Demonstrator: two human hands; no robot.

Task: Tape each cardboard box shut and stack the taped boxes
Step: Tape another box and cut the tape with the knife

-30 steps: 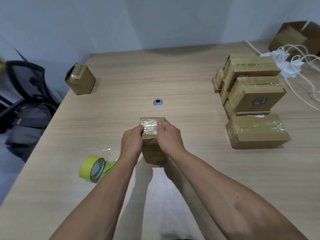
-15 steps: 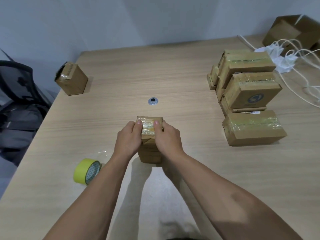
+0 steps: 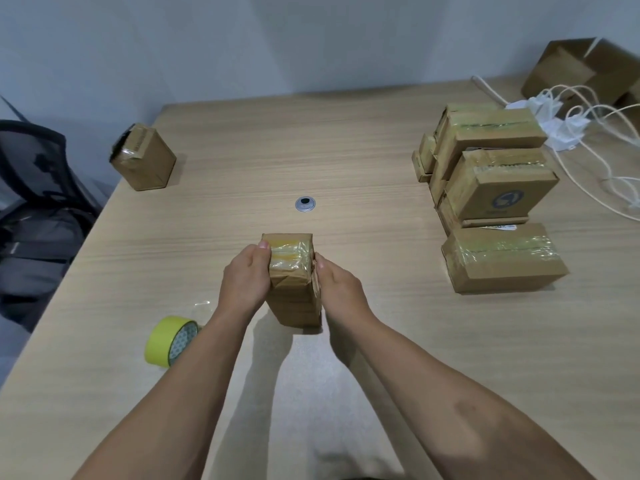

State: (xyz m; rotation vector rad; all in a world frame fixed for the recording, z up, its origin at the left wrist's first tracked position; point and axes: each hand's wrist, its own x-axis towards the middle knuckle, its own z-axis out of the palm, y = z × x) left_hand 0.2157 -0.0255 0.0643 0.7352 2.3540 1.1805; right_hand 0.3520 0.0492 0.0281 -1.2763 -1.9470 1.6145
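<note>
A spare box point(image 3: 143, 157) is standing near the far left edge of the table point(image 3: 363, 150), well apart from the work. The tape roll point(image 3: 169, 341) is lying on its side beside the left forearm, with no hand on it. The left hand point(image 3: 244, 280) is gripping the box point(image 3: 294, 289) on its left side, thumb pressing the taped top and fingers curling round the wall. The box is standing upright at the centre of the table, between both hands, its top glossy with wrinkled tape. The right hand point(image 3: 341, 289) is holding the right side with its thumb at the top edge. Its other fingers are hiding behind the box, so their spread cannot be told. Judgement: the box is appearing light and fairly stiff. The cardboard is creasing below the tape, so a hard squeeze is risking dents. The tape film is probably slippery, so opposed holds on the bare side walls are looking safest. The stack point(image 3: 491, 188) of taped boxes is sitting at the right, well apart, its boxes lying offset.
</note>
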